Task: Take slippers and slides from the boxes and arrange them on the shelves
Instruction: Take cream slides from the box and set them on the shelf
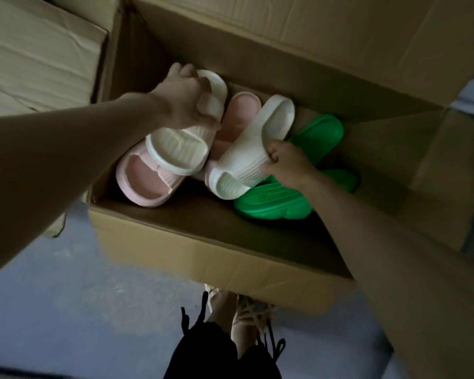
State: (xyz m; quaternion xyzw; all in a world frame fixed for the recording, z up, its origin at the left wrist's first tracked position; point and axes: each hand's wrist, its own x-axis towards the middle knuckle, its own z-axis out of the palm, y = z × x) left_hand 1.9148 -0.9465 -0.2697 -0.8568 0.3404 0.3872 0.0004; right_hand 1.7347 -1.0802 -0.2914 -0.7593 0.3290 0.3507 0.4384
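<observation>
Open box (203,255): a large carton on the floor, flaps folded outward so both arms can reach the bottom. It holds every slide in view.
Floor (66,296): pale grey, near and left of the carton. The person's sandalled feet (230,305) stand against the near wall, probably so the person can lean in over it.
Closed box (39,56): far left, flaps shut, contents hidden.
Green slides (274,201): on the right side of the carton floor, one overlapping another. The right forearm covers part of them, so the count is unclear.
Pink slides (145,184): one lies near left and sole-down, with a second between the two cream ones. Both sit partly under the cream pair.
Left cream slide (175,151): tilted across the near pink slide, far end raised, which suggests it is being lifted out.
Right cream slide (246,160): in the middle of the carton, tipped on its side against the green ones.
Left grip (185,97): fingers curled round the middle of the left cream slide, at its strap.
Right grip (288,162): fingers and thumb clamp the right edge of the right cream slide. Taking one in each hand looks like gathering a matched pair.
Out of sight: the shelves, and the carton's far right corner, which is in shadow.
</observation>
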